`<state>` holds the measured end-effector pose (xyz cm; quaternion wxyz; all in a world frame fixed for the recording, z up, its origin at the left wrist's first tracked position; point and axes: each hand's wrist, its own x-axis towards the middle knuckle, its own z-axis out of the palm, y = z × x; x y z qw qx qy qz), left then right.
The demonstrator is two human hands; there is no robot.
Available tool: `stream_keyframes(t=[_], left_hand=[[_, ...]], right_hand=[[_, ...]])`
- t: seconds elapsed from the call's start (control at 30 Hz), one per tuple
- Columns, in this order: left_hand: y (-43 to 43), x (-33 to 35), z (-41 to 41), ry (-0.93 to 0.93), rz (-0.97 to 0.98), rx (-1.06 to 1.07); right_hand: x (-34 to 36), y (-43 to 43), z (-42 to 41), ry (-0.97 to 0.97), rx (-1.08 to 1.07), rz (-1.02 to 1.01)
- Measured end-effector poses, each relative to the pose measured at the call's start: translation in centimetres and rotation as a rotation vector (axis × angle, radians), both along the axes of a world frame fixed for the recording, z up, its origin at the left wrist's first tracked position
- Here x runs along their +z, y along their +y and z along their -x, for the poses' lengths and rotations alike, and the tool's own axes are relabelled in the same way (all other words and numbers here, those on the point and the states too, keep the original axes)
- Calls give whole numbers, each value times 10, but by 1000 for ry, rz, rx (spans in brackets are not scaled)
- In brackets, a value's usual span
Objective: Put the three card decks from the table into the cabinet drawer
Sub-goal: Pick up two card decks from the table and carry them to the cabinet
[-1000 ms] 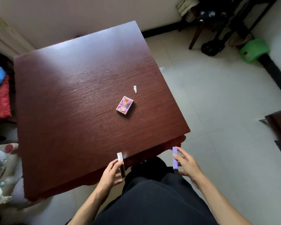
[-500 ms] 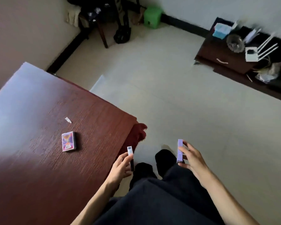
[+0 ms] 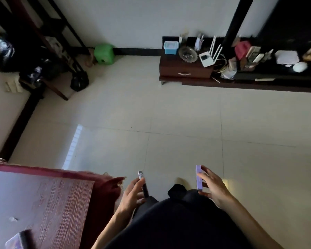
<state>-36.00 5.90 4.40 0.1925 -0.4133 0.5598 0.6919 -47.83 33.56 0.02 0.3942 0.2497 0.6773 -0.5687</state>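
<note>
Ahead, the cabinet drawer (image 3: pixel 185 72) now shows; third deck (image 3: pixel 19 240), blurred, trails behind.

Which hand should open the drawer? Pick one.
Right, probably. The drawer with its pale handle lies ahead and to the right, on the right hand's side. Both hands hold a deck: purple deck right, dark deck in the left hand, so fingers must be freed.

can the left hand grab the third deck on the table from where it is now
Probably not as things stand. The left hand already grips a dark deck and hangs beyond the table edge, while the third deck lies well back on the tabletop.
</note>
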Motion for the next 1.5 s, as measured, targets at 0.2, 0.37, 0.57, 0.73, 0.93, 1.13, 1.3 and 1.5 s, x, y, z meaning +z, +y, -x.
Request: stream_keyframes(t=[0.2, 0.37, 0.57, 0.73, 0.93, 1.13, 1.3, 1.5], left_hand=[[27, 7, 83, 7, -11, -87], [20, 7, 129, 13, 14, -114], [-13, -12, 182, -67, -54, -25], [-47, -21, 250, -49, -58, -12], [-65, -13, 346, -26, -36, -135], [-70, -5, 437, -8, -18, -170], [-64, -3, 505, -29, 8, -168], [-56, 10, 582, -57, 33, -140]], right_hand=[[9, 24, 55, 17, -60, 12], [2, 24, 96, -1, -107, 39], [-4, -1, 154, -43, -167, 63], [-1, -30, 216, -24, -231, 21], [6, -54, 277, -8, -374, 68], [7, -66, 345, -34, -422, 98], [0, -62, 417, -55, -397, 127], [-3, -59, 509, -46, -346, 121]])
